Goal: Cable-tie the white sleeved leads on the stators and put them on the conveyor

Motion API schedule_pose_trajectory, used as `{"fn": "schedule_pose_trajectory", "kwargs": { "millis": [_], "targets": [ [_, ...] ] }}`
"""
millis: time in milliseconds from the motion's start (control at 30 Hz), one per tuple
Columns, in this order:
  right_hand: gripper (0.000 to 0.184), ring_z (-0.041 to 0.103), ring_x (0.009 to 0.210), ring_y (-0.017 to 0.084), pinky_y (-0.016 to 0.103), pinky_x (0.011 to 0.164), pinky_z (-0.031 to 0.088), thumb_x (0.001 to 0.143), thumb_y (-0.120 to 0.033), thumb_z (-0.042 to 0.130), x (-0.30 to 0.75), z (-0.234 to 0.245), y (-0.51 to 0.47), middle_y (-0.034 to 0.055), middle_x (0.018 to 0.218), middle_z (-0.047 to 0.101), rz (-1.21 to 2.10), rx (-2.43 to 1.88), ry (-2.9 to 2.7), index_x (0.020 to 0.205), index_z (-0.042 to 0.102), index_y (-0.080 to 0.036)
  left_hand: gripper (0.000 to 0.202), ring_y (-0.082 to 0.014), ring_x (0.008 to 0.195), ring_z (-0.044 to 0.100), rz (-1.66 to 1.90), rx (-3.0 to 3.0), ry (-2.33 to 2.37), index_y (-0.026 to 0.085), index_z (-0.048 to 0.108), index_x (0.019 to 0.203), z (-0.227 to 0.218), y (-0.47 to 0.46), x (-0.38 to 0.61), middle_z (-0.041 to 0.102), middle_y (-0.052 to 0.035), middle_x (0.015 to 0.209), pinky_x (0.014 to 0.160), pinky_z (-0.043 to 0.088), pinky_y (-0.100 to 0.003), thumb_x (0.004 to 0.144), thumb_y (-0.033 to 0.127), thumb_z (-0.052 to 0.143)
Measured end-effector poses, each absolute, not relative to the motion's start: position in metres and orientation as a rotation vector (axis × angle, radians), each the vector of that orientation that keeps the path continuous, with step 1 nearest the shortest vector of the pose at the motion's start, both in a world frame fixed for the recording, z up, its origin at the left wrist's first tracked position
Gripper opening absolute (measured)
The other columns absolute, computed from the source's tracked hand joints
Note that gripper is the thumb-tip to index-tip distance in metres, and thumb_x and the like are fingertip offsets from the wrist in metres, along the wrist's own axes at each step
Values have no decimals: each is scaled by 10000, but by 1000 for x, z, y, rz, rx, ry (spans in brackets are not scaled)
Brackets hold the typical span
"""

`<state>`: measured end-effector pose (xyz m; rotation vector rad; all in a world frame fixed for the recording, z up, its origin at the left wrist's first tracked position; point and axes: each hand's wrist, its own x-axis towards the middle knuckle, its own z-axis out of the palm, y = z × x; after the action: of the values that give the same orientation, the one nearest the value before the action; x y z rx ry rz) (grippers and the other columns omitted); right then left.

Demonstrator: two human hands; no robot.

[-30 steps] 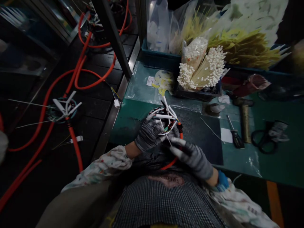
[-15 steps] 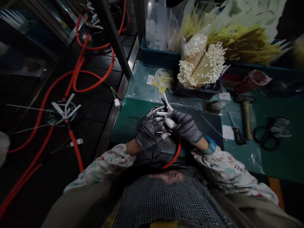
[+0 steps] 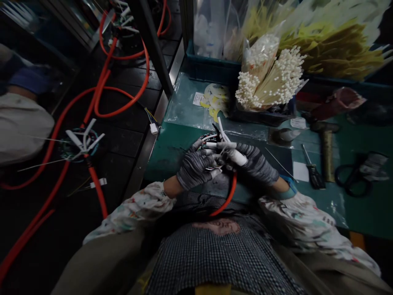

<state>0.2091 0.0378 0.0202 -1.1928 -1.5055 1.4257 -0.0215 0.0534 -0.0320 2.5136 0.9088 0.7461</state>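
A round, wire-wound part that looks like a motor stator (image 3: 207, 138) is at the front edge of the green bench, partly hidden by my gloved hands. White sleeves (image 3: 223, 132) stick up from it, and an orange cable (image 3: 231, 191) curves down toward my lap. My left hand (image 3: 196, 164) is closed around its near left side, fingertips among the wires. On the other side, my right hand (image 3: 252, 163) pinches close to the wire ends, thumb and fingers together; what lies between them is too small to make out.
Beyond my hands are yellow cutouts (image 3: 215, 98) and a box of white-tipped sticks (image 3: 268, 82). A hammer (image 3: 328, 151), screwdriver (image 3: 315, 172) and scissors (image 3: 353, 180) lie right. Left, a similar stator (image 3: 81, 143) with orange cable sits on the conveyor, near another person's sleeve (image 3: 21, 127).
My right hand has shifted right and turned, its thumb now pointing outward. My left hand stays on the stator. At left, another person's arm has come into view. The view has shifted slightly.
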Motion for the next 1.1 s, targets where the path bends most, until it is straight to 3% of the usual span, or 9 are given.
{"fn": "schedule_pose_trajectory", "kwargs": {
  "millis": [133,267,433,567,700,833,1100],
  "targets": [
    [300,813,927,264,431,887,675,939,-522,821,213,25,43,67,1009,878,1540,-1157,-1611,1021,891,-241,302,-251,1209,780,830,2536,872,260,759,1276,-38,53,-23,835,-40,1213,1389,346,-583,999,369,707],
    [237,820,946,283,467,889,684,887,-439,871,208,20,39,77,1062,883,1373,-1221,-1536,1017,877,-241,183,-242,1227,766,834,2533,864,249,770,1123,-40,53,-25,836,-29,1193,1407,297,-556,1002,379,725],
    [227,823,991,286,492,949,679,910,-423,845,198,13,35,71,1082,882,1274,-1236,-1469,1047,874,-246,249,-238,1274,745,775,2534,886,261,740,1209,-40,54,-25,821,-20,1275,1404,300,-537,984,369,739],
    [228,817,940,270,485,903,693,929,-442,829,200,10,34,70,1072,879,1289,-1206,-1465,1052,867,-253,207,-219,1205,773,888,2549,860,255,751,1162,-40,55,-25,840,-12,1203,1388,340,-515,1018,393,695],
    [183,811,987,262,472,983,660,938,-452,822,207,-1,24,59,1063,866,1296,-1100,-1706,1006,867,-288,233,-234,1191,781,843,2546,845,256,763,1188,-41,53,-26,844,-13,1184,1396,324,-548,1025,406,690],
    [243,796,927,234,401,892,653,957,-488,812,212,-14,9,32,1064,852,1257,-1296,-1695,1108,826,-298,197,-250,1194,783,764,2539,897,275,769,1153,-42,52,-24,849,-10,1183,1399,319,-582,998,388,725],
    [179,793,915,243,403,866,657,998,-428,702,193,-7,9,12,976,850,1203,-1087,-1881,973,835,-310,189,-238,1164,799,820,2531,900,276,768,1179,-39,53,-21,852,-8,1181,1396,329,-590,1017,337,692]
  ]
}}
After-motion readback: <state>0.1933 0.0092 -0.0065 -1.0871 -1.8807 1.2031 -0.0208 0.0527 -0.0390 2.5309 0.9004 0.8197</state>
